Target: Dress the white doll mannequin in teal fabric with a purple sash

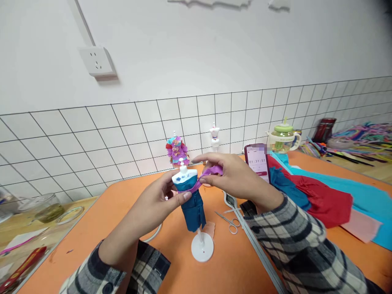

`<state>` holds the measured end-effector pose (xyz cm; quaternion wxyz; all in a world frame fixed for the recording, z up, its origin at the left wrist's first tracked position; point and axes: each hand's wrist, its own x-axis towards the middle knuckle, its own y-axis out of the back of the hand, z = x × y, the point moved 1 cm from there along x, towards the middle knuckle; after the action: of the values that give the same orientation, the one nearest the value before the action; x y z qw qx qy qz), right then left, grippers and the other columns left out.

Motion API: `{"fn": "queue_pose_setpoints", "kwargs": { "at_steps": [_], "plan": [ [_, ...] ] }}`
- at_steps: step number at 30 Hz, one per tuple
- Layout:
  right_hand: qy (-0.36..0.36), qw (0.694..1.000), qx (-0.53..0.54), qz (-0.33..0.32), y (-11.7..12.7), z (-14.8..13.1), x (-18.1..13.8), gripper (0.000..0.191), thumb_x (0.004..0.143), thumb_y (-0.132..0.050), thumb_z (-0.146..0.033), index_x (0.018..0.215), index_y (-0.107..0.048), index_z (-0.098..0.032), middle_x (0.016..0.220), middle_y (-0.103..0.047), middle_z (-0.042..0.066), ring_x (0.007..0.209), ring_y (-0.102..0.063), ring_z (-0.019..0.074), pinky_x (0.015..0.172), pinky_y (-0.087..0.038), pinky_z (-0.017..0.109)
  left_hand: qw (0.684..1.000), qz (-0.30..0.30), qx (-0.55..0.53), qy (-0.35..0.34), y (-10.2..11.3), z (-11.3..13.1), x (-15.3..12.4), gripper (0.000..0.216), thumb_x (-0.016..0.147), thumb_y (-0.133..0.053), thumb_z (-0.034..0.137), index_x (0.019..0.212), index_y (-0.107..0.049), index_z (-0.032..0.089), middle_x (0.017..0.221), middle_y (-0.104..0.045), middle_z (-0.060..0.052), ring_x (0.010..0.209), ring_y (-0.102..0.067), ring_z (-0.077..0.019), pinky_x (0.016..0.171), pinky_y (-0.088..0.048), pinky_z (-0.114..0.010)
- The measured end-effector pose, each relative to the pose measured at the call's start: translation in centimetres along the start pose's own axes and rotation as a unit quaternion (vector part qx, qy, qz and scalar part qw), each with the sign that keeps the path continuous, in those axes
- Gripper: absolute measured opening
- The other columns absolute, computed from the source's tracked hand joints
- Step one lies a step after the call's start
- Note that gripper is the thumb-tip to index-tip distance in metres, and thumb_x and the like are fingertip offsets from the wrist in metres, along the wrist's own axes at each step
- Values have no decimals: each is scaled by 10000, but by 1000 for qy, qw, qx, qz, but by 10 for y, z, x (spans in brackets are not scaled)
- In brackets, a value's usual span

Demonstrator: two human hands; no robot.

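Observation:
A small white dress form [183, 175] on a round white base [202, 247] wears a dark teal dress [193, 212]. A purple strip [196, 185] crosses the front of its waist. My left hand [165, 194] wraps round the form from the left, its thumb pressing the strip against the front. In my right hand [228, 175] the strip's other end is pinched between thumb and fingers, drawn out to the right of the form. The far side of the strip is hidden behind the form and my fingers.
Small scissors [230, 222] lie right of the base. Behind stand a form in a purple ruffled dress [177, 150] and a bare white form [214, 136]. A phone [258, 162] showing a timer leans near red cloth [324, 196], blue cloth [364, 192] and a teapot [282, 139].

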<state>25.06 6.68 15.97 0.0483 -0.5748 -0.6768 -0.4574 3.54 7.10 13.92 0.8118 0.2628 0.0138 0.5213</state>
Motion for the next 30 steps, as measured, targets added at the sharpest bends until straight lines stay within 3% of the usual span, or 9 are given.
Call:
{"fn": "queue_pose_setpoints", "kwargs": {
  "at_steps": [5,11,16,23,30],
  "plan": [
    [36,998,-27,50,7,-10,-6,167,805,-691,-151,933,-740,-247,912,-749,-26,845,-680,142,721,-493,243,1000,15,-18,5,-6,2,2,524,809,-721,356,1288,-557,221,970,-667,-59,850,-605,-209,703,-491,-309],
    [62,995,-49,59,11,-7,-5,182,821,-670,-133,940,-729,-258,921,-748,-42,868,-676,140,725,-483,253,993,-13,-119,-18,-25,-9,6,438,836,-711,328,1228,-551,217,1074,-666,-75,1013,-613,-239,851,-498,-355],
    [25,997,-25,68,12,-5,-3,151,810,-698,-192,946,-729,-252,942,-749,-25,881,-675,165,751,-493,285,984,-12,-178,-28,-35,-21,6,423,855,-690,370,1225,-555,217,1157,-649,-89,1107,-595,-267,898,-487,-363],
    [-1,994,106,38,15,-3,-2,117,812,-711,-254,921,-740,-225,908,-741,4,866,-679,165,763,-520,282,972,-26,-228,-47,-44,-36,3,438,882,-653,414,1284,-546,277,1218,-634,-57,1133,-579,-233,918,-466,-312],
    [-62,962,263,29,16,10,0,237,787,-743,-319,1007,-729,-232,937,-723,24,823,-679,154,693,-564,261,956,-75,-277,-54,-47,-29,-3,572,836,-701,440,1355,-514,287,1312,-590,-86,1168,-568,-269,944,-475,-348]
  ]
}}
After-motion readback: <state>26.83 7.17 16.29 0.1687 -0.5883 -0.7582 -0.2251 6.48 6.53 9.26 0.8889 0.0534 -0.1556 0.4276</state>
